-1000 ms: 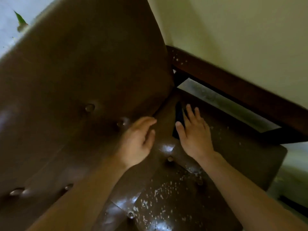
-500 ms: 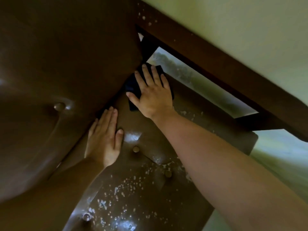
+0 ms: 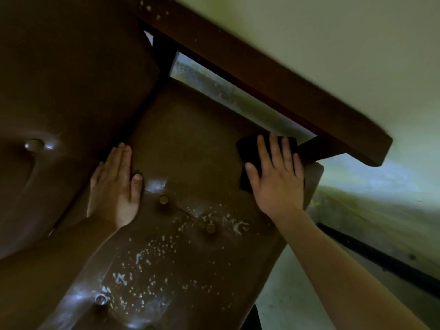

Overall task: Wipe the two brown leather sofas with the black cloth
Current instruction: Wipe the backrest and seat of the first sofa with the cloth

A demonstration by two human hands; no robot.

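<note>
A brown leather sofa fills the view: its buttoned seat cushion (image 3: 185, 144) runs down the middle and its backrest (image 3: 71, 75) rises at the left. The black cloth (image 3: 248, 148) lies flat on the seat's right edge, next to the wooden armrest (image 3: 273, 75). My right hand (image 3: 278, 179) presses on the cloth with its fingers spread. My left hand (image 3: 116, 186) rests flat on the seat beside the crease with the backrest and holds nothing. White flecks (image 3: 152, 256) dot the near part of the seat.
A pale wall (image 3: 333, 44) stands behind the armrest. The grey floor (image 3: 369, 186) shows at the right, with a dark strip (image 3: 381, 260) running along it. Between seat and armrest is an open gap (image 3: 214, 91).
My right hand has slid the cloth from the back corner of the seat, near the backrest, toward the front right edge by the armrest's end. My left hand has stayed flat on the seat.
</note>
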